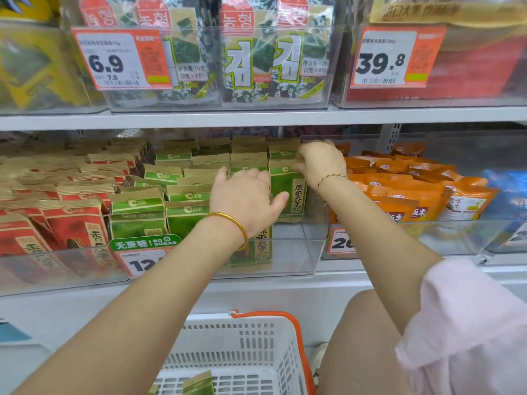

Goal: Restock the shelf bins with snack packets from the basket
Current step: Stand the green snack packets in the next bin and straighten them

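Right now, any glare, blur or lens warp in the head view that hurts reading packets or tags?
Head view: light even, no hard shadows; hazy glare on the clear bin front and on the wrap of the seaweed packs; red packets at the left edge soft; centre sharp, the 6.9 tag and the green packet in the grip of the right hand legible.

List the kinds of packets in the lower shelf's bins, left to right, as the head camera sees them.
Red packets → green packets → orange packets → blue packets, cut off by the right edge of the picture.
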